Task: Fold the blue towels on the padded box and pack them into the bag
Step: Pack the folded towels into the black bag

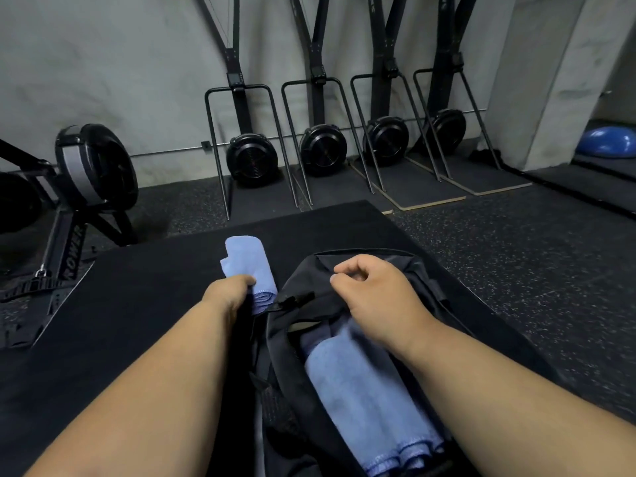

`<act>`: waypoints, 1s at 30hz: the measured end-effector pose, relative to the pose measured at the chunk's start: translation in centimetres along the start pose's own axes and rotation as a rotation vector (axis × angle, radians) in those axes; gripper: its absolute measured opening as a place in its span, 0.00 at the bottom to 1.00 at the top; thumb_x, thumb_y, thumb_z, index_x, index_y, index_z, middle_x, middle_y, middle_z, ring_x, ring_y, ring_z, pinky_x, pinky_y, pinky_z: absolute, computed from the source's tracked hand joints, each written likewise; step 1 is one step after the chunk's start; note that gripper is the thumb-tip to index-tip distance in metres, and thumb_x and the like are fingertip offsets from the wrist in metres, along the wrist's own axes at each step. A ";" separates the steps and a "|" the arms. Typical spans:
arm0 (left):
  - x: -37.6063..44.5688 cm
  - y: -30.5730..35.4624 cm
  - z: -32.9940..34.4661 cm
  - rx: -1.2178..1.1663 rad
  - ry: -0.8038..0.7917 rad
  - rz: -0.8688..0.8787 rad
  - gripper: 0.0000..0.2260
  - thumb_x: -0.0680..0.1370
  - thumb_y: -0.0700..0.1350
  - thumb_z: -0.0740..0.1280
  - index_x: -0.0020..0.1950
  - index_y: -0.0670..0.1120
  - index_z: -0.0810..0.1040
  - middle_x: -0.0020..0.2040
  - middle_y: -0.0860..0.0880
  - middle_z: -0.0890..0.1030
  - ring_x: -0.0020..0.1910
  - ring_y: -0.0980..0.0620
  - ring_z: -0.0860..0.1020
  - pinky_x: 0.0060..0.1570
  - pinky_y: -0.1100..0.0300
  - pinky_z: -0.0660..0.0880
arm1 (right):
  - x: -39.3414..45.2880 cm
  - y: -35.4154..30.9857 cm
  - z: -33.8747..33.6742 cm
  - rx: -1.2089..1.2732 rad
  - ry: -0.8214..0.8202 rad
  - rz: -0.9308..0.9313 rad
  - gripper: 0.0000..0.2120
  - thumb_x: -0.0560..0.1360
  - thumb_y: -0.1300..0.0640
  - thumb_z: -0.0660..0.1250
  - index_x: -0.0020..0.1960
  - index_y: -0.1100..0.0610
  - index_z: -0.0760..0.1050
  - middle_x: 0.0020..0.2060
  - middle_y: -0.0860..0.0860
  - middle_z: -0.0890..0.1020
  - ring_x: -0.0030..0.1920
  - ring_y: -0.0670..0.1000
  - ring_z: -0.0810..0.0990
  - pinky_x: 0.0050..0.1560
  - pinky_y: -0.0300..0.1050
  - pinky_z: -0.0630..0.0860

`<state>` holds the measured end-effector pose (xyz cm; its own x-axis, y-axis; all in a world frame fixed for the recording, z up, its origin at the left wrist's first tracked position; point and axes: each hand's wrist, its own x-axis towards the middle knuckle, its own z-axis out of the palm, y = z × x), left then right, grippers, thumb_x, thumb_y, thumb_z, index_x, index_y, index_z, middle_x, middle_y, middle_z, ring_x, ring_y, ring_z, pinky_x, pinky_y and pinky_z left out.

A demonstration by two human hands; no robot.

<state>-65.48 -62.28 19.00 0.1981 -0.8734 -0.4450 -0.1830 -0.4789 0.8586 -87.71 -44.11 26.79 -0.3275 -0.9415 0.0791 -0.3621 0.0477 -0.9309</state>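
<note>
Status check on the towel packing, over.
Left hand grips folded towel on padded box. Right hand holds bag open; towels inside. Nothing blocking.

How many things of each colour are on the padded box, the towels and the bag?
Blue: 2 towels, one rolled towel on the box gripped by the left hand, one towel in the bag.
Black: 1 bag.
Total: 3.
</note>
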 end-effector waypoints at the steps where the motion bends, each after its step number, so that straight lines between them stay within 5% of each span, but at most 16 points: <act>1: -0.2 -0.2 -0.3 -0.016 0.012 0.003 0.27 0.70 0.52 0.75 0.64 0.37 0.80 0.55 0.38 0.84 0.51 0.36 0.84 0.60 0.40 0.80 | -0.3 -0.1 -0.2 0.011 -0.008 0.006 0.04 0.75 0.52 0.70 0.49 0.47 0.81 0.33 0.39 0.82 0.34 0.40 0.78 0.44 0.40 0.75; 5: -4.1 -1.0 -1.8 -0.105 0.014 0.000 0.18 0.77 0.47 0.74 0.61 0.37 0.80 0.48 0.39 0.82 0.41 0.41 0.81 0.39 0.51 0.79 | -1.8 -0.2 -0.4 0.035 -0.045 0.008 0.04 0.76 0.54 0.70 0.51 0.48 0.81 0.29 0.40 0.79 0.29 0.40 0.76 0.38 0.37 0.74; 7: -6.7 -1.6 -3.0 -0.208 -0.012 -0.012 0.15 0.79 0.48 0.72 0.60 0.38 0.79 0.48 0.39 0.83 0.41 0.41 0.81 0.37 0.52 0.78 | -2.8 -0.2 -0.5 0.070 -0.059 0.009 0.04 0.77 0.55 0.70 0.51 0.49 0.81 0.28 0.41 0.79 0.30 0.40 0.75 0.39 0.38 0.75; 10: -11.2 -1.9 -5.0 -0.358 -0.089 0.017 0.12 0.80 0.48 0.68 0.56 0.41 0.81 0.49 0.40 0.84 0.42 0.41 0.83 0.41 0.49 0.79 | -4.3 -0.2 -0.6 0.124 -0.064 0.020 0.05 0.77 0.54 0.71 0.52 0.49 0.81 0.28 0.41 0.78 0.32 0.41 0.75 0.44 0.43 0.76; 14: -18.8 -1.5 -6.4 -0.530 -0.178 0.138 0.12 0.80 0.45 0.69 0.60 0.41 0.82 0.55 0.40 0.85 0.55 0.43 0.84 0.60 0.40 0.81 | -7.0 -0.8 -0.4 0.243 -0.099 0.075 0.08 0.78 0.54 0.72 0.58 0.49 0.80 0.34 0.40 0.80 0.43 0.44 0.81 0.53 0.42 0.77; 18: -26.7 -0.6 -6.1 -0.615 -0.283 0.205 0.11 0.80 0.44 0.68 0.59 0.40 0.84 0.53 0.42 0.87 0.51 0.45 0.86 0.51 0.43 0.85 | -9.6 -2.7 -1.0 0.339 -0.191 0.180 0.12 0.80 0.48 0.70 0.62 0.49 0.78 0.52 0.46 0.81 0.50 0.48 0.81 0.54 0.43 0.76; 21: -30.6 -0.7 -5.8 -0.669 -0.375 0.196 0.15 0.80 0.43 0.68 0.64 0.38 0.82 0.59 0.39 0.86 0.57 0.41 0.86 0.56 0.38 0.82 | -11.2 -3.6 -1.8 0.551 -0.374 0.344 0.20 0.80 0.37 0.66 0.66 0.47 0.77 0.60 0.51 0.83 0.53 0.54 0.84 0.58 0.50 0.78; 25: -34.6 -1.6 -4.5 -0.605 -0.461 0.170 0.17 0.81 0.44 0.67 0.66 0.37 0.81 0.60 0.36 0.85 0.57 0.38 0.85 0.53 0.42 0.85 | -12.8 -4.1 -2.6 0.775 -0.485 0.343 0.33 0.74 0.29 0.66 0.70 0.48 0.79 0.62 0.55 0.85 0.64 0.60 0.83 0.69 0.63 0.74; 28: -36.4 -2.9 -2.4 -0.396 -0.412 0.165 0.16 0.79 0.45 0.71 0.64 0.41 0.82 0.56 0.40 0.87 0.48 0.45 0.87 0.42 0.53 0.85 | -14.1 -4.5 -3.9 0.890 -0.447 0.373 0.37 0.70 0.35 0.78 0.71 0.57 0.78 0.61 0.62 0.84 0.62 0.64 0.84 0.69 0.66 0.76; 30: -37.1 -3.8 -1.2 -0.299 -0.427 0.162 0.18 0.78 0.48 0.73 0.66 0.42 0.80 0.57 0.42 0.87 0.53 0.44 0.87 0.51 0.51 0.83 | -14.8 -4.0 -5.2 0.851 -0.404 0.394 0.31 0.74 0.44 0.78 0.70 0.59 0.77 0.59 0.63 0.85 0.58 0.65 0.86 0.63 0.65 0.80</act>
<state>-70.97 -27.95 32.56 -0.2303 -0.9220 -0.3113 0.1158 -0.3436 0.9319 -85.95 -28.67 31.15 0.0870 -0.9597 -0.2673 0.4993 0.2742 -0.8219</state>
